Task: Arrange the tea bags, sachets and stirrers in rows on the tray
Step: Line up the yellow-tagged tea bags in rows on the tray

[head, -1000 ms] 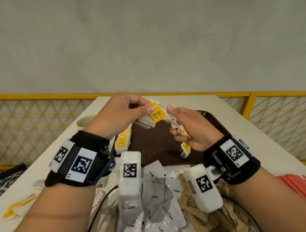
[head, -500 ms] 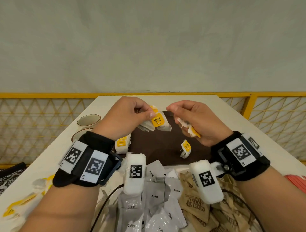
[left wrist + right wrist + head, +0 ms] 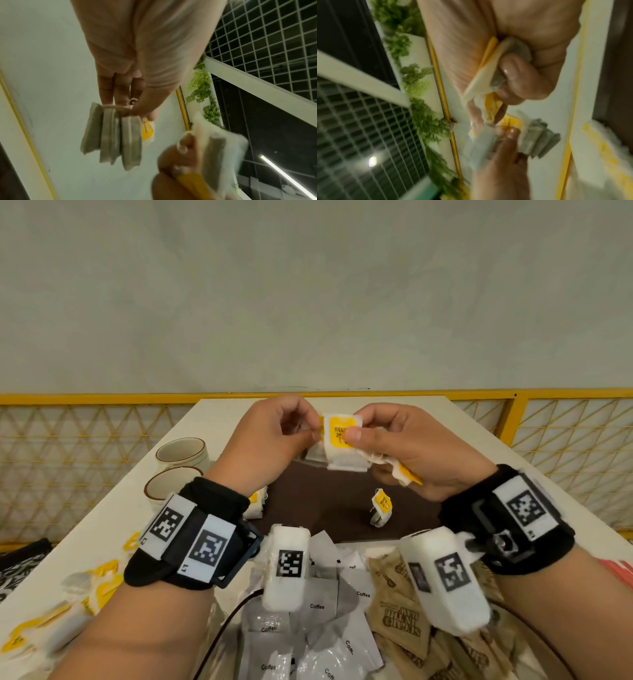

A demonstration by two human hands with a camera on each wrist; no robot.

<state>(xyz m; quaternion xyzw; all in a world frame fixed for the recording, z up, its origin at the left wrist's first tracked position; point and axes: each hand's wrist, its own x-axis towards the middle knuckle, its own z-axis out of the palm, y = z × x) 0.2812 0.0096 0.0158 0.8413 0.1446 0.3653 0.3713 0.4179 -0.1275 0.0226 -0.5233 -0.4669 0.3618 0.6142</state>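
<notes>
Holding white tea bags (image 3: 342,455) with yellow tags, we pinch them in our left hand (image 3: 270,440) and right hand (image 3: 411,453)

Tea bags (image 3: 342,446), white with yellow tags, form a fanned bunch raised above the dark brown tray (image 3: 318,508); further crumpled tea bags (image 3: 400,474) sit just right of the bunch; one tea bag (image 3: 381,507) stands upright on the tray; a small stack (image 3: 256,505) lies at its left edge; white coffee sachets (image 3: 317,607) and brown sugar sachets (image 3: 400,618) lie heaped nearer the viewer
</notes>
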